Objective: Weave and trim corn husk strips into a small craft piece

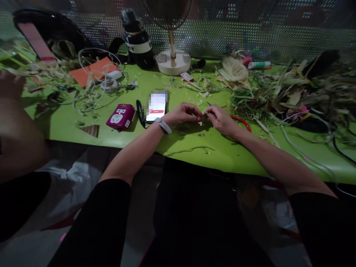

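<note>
My left hand, with a pale watch band on its wrist, is closed in a pinch over the green tabletop. Almost touching it, my right hand is also pinched. A small pale-green scrap shows where the fingertips meet; what each hand grips is too small to make out. Past the right fingers pokes a thin grey tip. From behind the right wrist a red curved handle emerges; whether it joins that tip is hidden. Plant scraps lie below the fingers.
Left of my hands are a lit phone and a purple socket block. Behind stand a fan base and a black bottle. Dried plant stems and husks pile up at right. Another person's arm is at far left.
</note>
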`<state>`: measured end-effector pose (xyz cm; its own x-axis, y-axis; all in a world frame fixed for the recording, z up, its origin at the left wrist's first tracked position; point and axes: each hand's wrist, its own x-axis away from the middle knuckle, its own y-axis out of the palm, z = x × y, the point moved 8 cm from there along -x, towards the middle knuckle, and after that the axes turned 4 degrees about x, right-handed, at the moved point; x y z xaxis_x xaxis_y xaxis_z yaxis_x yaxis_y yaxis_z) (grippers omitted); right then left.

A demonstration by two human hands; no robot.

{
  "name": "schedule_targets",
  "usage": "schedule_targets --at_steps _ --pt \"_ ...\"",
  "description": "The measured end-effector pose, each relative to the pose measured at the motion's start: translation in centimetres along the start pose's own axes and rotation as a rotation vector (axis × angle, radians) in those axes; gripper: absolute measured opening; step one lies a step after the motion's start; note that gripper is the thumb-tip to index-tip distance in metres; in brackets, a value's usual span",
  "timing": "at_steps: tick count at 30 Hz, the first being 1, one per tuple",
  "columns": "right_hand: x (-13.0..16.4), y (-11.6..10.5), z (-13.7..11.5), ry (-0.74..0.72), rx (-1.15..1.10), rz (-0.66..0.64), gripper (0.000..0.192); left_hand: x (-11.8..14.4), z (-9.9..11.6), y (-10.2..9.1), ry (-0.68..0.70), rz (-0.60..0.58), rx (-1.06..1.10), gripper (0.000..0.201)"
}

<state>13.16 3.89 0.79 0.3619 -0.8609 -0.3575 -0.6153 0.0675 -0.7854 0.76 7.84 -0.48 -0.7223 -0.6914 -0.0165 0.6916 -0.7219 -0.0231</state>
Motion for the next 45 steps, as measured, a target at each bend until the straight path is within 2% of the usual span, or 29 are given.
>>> schedule_targets --at_steps 8,13,22,27,31,35,41,45 --pt "0.0 -0.7 0.0 -0.002 -0.02 -0.036 0.019 0.3 -0.8 -0.9 -0.111 0.09 -0.057 0.025" --pt "0.2 -1.6 -1.2 -0.108 0.143 -0.072 0.017 0.4 -0.5 -0.8 -0.124 0.092 -0.034 0.018" --pt "0.1 -0.7 -1.5 -0.241 0.202 -0.073 0.014 0.1 -0.8 -0.5 -0.135 0.081 0.054 0.015" --pt "0.2 -0.7 -1.4 -0.211 0.161 -0.058 0.012 0.3 -0.2 -0.2 -0.107 0.089 0.04 0.016" --pt "0.3 -0.6 -1.4 -0.197 0.175 -0.031 0.016 0.3 -0.2 0.2 -0.108 0.069 0.058 0.019" --pt "0.3 0.0 -2.1 -0.239 0.273 -0.046 0.021 0.2 -0.5 0.7 -0.104 0.035 -0.015 0.018" --pt "0.3 1.1 -3.9 -0.341 0.508 -0.092 0.022 0.0 -0.8 0.6 -0.108 0.089 -0.136 0.017" --pt "0.3 1.4 -4.5 -0.346 0.522 -0.1 0.023 0.0 -0.6 0.9 -0.073 0.07 -0.192 0.014"
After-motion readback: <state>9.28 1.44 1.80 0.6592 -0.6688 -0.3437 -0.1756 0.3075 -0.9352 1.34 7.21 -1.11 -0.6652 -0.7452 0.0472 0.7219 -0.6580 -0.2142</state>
